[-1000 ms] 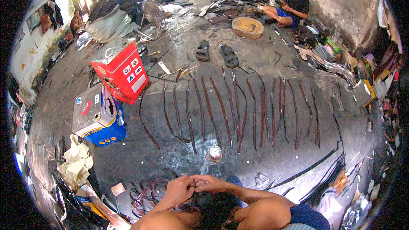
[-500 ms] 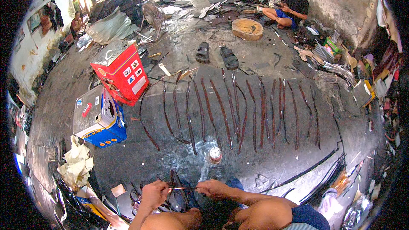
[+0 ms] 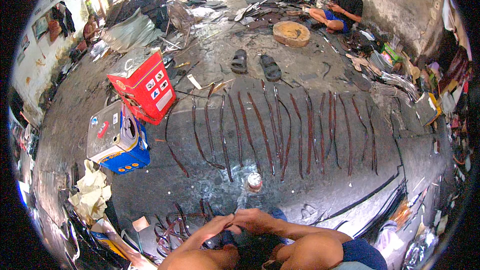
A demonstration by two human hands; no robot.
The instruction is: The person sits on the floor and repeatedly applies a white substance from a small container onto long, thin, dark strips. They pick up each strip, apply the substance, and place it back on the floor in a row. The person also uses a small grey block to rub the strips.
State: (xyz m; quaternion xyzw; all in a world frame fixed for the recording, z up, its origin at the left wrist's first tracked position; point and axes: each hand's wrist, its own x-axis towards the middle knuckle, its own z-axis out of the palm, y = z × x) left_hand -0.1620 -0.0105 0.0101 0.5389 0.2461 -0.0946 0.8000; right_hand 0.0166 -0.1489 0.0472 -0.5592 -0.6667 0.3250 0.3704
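My left hand (image 3: 220, 225) and my right hand (image 3: 252, 221) meet at the lower middle, fingers closed and tips together. The thin dark leather-like strip that stretched between them a moment earlier is now mostly hidden by the fingers. Just left of my left hand lies a loose pile of dark brown strips (image 3: 172, 230). Beyond my hands stands a small round container (image 3: 254, 182) with white stuff on top. Farther out, several long brown strips (image 3: 261, 125) lie side by side in a row on the dark floor sheet.
At the left stand a red tin (image 3: 145, 87) and a blue and silver tin (image 3: 120, 137), with crumpled paper (image 3: 91, 192) nearer me. Black sandals (image 3: 270, 68) and a round wooden block (image 3: 291, 34) lie ahead. A person (image 3: 340, 7) sits at the far right.
My hands have come together, the left moving right towards the right one. The strip no longer shows stretched between them. More of the loose pile at the left now shows.
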